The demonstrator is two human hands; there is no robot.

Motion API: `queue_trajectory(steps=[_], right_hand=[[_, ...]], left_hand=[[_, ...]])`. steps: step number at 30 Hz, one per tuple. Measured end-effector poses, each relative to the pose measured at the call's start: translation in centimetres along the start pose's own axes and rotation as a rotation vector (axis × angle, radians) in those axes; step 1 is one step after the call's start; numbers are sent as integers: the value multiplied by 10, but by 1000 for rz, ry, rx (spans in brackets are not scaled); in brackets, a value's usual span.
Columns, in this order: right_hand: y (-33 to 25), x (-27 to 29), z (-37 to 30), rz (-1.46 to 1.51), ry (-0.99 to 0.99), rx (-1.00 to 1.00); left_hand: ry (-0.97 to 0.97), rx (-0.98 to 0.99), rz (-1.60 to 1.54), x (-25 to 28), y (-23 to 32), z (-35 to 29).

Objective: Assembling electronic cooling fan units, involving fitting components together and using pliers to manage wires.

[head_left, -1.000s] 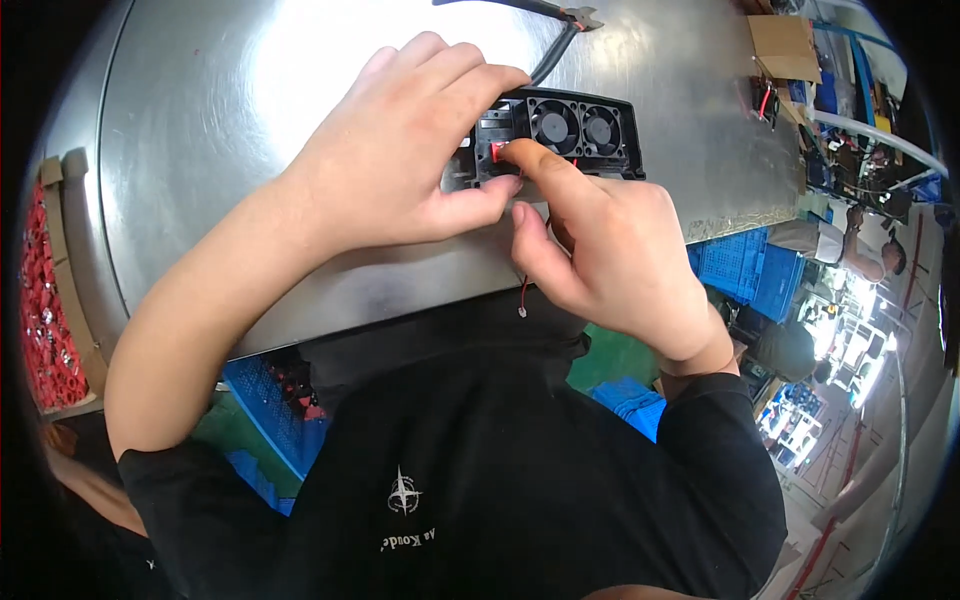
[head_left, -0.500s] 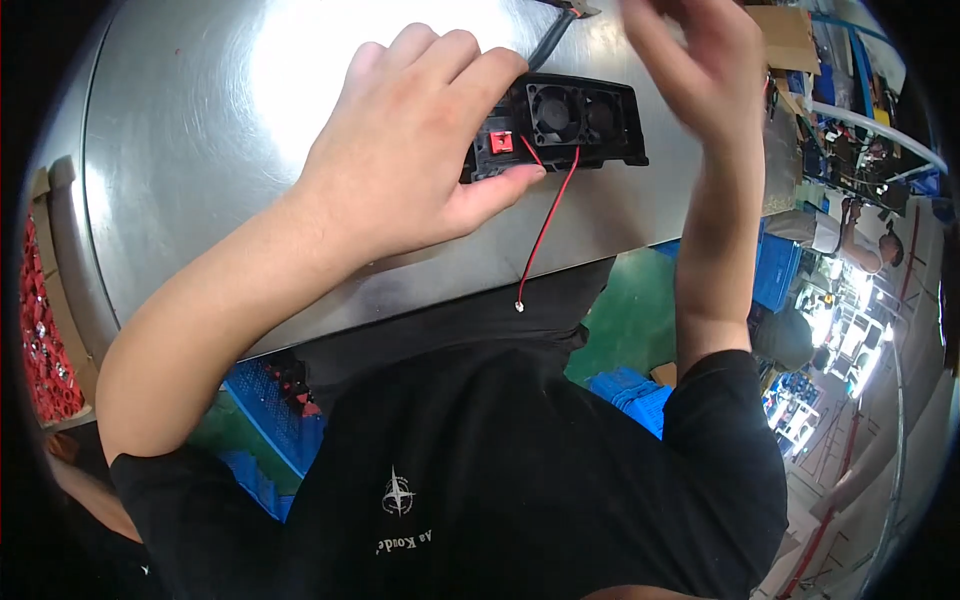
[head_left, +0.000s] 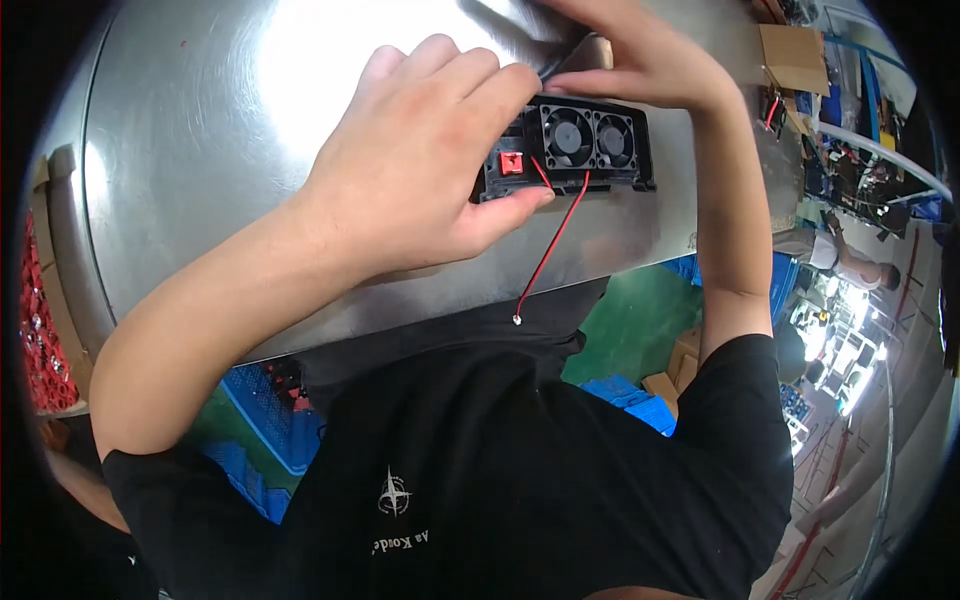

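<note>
My left hand [head_left: 420,150] is closed over the left part of a black plastic housing [head_left: 647,150] lying on the metal table. Its thumb lies along the near edge and its fingers reach over the far side, hiding that end. Two small black fans [head_left: 592,140] sit side by side in the housing. A red switch-like part [head_left: 511,163] shows beside my thumb. A thin red wire [head_left: 552,245] trails off the near edge to a small white connector [head_left: 517,320]. My right hand [head_left: 625,55] is open beyond the housing, thumb and fingers apart around dark-handled pliers [head_left: 562,62], partly hidden and blurred.
The shiny metal table [head_left: 200,200] has its near edge against my black shirt. At far left stands a carton of red parts [head_left: 45,330]. Blue crates [head_left: 270,420] are below. A cardboard box [head_left: 793,58] lies at the far right, and other people are in the background.
My right hand has come down and leftward, from the right of the pliers to around them. The view has shifted slightly; my left hand keeps its hold on the housing.
</note>
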State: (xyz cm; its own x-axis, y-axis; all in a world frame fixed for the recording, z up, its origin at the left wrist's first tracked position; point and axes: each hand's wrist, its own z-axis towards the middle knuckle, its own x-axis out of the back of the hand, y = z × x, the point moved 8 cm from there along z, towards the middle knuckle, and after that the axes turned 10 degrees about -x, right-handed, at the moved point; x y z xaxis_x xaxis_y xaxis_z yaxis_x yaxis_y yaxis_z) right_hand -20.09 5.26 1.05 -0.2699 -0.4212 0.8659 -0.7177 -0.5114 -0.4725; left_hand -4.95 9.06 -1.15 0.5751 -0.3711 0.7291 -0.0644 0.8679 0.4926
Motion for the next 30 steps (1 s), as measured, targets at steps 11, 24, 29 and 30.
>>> queue_trajectory(steps=[11,24,29,30], right_hand=[[21,47,-28,651,817,-127],[-102,-10,-32,1288,1034,117],[-105,-9,-32,1194,824,214],[-107,-7,-31,1190,835,205]], left_hand=[[-33,11,52,2,-2,-6],[1,34,-35,5,-5,-3],[-139,117,-174,10,-9,8],[-134,118,-178,15,-9,11]])
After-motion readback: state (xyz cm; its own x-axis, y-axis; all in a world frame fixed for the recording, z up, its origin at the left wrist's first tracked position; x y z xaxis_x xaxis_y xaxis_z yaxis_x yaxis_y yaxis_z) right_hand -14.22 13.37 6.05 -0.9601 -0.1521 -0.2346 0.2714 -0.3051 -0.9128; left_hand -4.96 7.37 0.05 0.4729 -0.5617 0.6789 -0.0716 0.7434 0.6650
